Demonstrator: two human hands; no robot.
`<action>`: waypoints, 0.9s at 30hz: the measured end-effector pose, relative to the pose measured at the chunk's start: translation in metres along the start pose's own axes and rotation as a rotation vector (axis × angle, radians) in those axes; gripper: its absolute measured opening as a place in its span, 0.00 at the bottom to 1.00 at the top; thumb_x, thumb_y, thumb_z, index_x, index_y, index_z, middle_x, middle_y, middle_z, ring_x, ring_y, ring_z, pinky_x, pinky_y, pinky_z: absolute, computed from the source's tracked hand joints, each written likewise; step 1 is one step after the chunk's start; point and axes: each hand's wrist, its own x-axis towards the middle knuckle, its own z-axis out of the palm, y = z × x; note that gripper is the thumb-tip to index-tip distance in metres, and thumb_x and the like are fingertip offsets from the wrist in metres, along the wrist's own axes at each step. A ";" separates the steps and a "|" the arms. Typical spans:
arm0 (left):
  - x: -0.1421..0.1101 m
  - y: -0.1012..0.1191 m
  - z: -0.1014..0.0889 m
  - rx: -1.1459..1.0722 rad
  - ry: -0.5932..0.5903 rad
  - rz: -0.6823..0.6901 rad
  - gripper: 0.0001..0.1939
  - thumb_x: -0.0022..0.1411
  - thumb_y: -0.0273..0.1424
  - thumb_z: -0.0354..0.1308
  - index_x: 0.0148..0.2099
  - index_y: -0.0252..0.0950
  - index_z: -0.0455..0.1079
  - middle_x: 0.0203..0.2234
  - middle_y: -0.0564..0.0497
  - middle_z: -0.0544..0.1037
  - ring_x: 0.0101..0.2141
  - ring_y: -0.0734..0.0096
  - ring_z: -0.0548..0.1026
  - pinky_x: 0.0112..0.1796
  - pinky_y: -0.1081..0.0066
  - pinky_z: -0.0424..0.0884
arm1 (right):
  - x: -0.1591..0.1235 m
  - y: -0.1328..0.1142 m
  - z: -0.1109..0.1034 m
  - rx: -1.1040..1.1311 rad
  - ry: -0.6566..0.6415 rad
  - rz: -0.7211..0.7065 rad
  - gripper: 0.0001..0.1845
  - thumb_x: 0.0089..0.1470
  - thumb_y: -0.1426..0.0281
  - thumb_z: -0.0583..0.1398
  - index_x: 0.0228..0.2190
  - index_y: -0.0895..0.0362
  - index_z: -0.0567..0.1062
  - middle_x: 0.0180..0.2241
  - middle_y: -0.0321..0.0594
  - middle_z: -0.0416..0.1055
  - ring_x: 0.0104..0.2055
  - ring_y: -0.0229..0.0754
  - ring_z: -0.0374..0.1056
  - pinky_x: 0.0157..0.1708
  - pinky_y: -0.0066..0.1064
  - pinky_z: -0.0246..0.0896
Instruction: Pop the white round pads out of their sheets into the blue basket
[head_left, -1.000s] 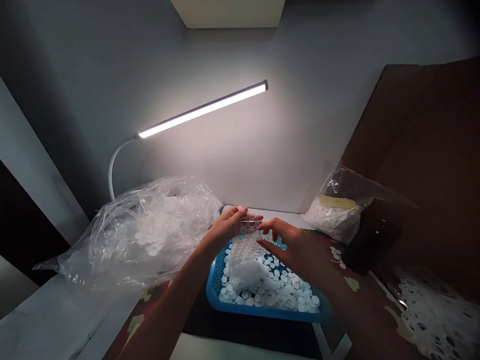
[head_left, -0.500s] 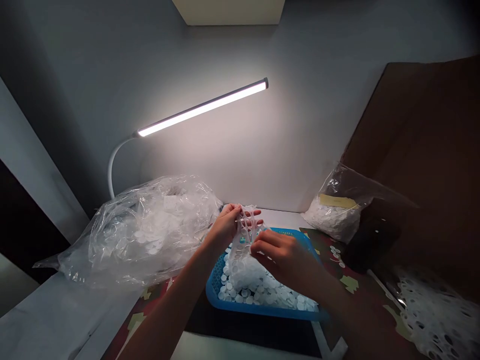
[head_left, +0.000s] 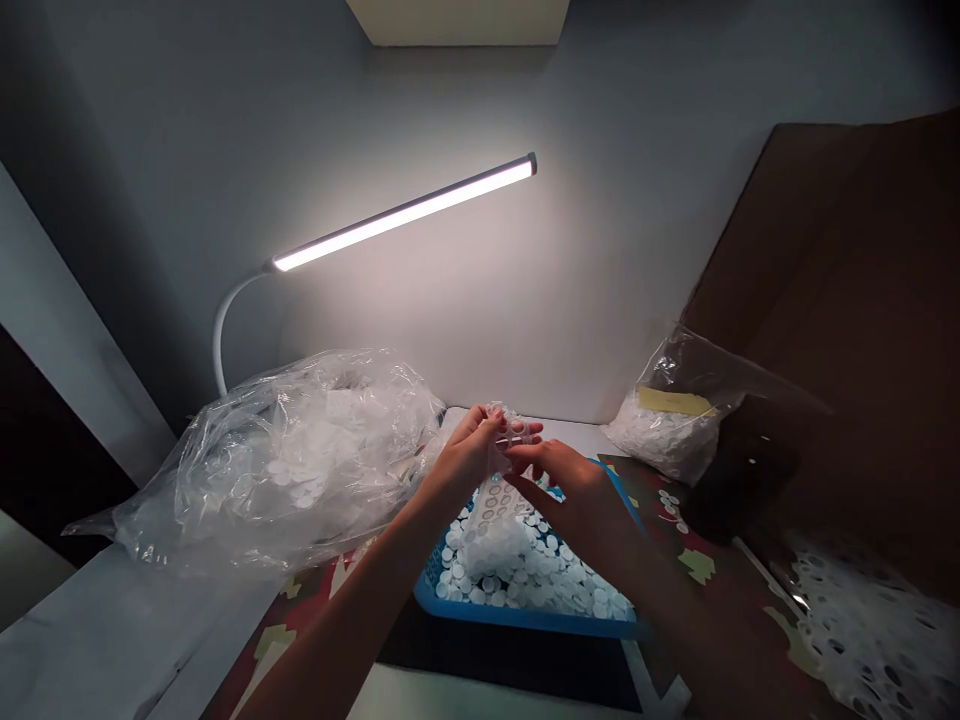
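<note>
My left hand (head_left: 472, 440) is closed on the top of a thin translucent sheet (head_left: 496, 505) punched with round holes. The sheet hangs down over a blue plastic basket (head_left: 525, 622) full of small white discs (head_left: 566, 582). At the sheet's upper right edge is my right hand (head_left: 566, 475), its forefinger and thumb stretched out and apart. The forefinger reaches the sheet beside my left fingers; whether it presses on it is hard to see. A crumpled translucent clump (head_left: 495, 548) lies on the discs, at the sheet's lower end.
A large clear bag (head_left: 300, 460) of white pieces bulges left of the basket. A smaller bag (head_left: 664, 435) with a yellow label stands at the back right. Loose perforated sheets (head_left: 877, 630) pile up at the lower right. Above hangs a lit lamp (head_left: 405, 215).
My left hand has shifted slightly right with the sheet. My right hand has risen towards the left fingers, and its thumb and forefinger have spread apart.
</note>
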 end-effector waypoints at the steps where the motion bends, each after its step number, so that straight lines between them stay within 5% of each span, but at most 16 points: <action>1: 0.000 -0.001 0.000 0.013 -0.003 0.003 0.09 0.64 0.31 0.53 0.32 0.36 0.57 0.32 0.42 0.77 0.38 0.57 0.77 0.39 0.61 0.69 | 0.000 0.001 0.001 -0.041 0.023 -0.020 0.09 0.55 0.76 0.59 0.39 0.55 0.72 0.34 0.38 0.74 0.36 0.41 0.70 0.35 0.32 0.67; 13: -0.004 -0.007 0.004 0.110 -0.012 0.035 0.08 0.66 0.32 0.50 0.34 0.36 0.57 0.34 0.45 0.77 0.40 0.62 0.77 0.37 0.69 0.68 | -0.001 0.002 0.001 -0.151 0.016 -0.058 0.04 0.55 0.76 0.58 0.34 0.56 0.72 0.32 0.39 0.73 0.35 0.42 0.68 0.34 0.33 0.65; 22: 0.009 0.010 -0.017 0.083 0.246 0.145 0.06 0.67 0.27 0.45 0.34 0.37 0.53 0.40 0.40 0.77 0.31 0.62 0.79 0.37 0.60 0.71 | -0.012 -0.023 -0.013 -0.086 -0.324 -0.260 0.05 0.58 0.74 0.55 0.30 0.56 0.69 0.30 0.36 0.71 0.32 0.37 0.64 0.32 0.29 0.58; 27: 0.008 0.020 -0.022 0.069 0.244 0.160 0.06 0.67 0.27 0.44 0.35 0.37 0.53 0.43 0.39 0.76 0.33 0.60 0.79 0.38 0.56 0.71 | -0.012 -0.021 -0.014 -0.152 -0.312 -0.213 0.05 0.56 0.77 0.56 0.30 0.56 0.69 0.31 0.36 0.70 0.32 0.36 0.65 0.32 0.29 0.60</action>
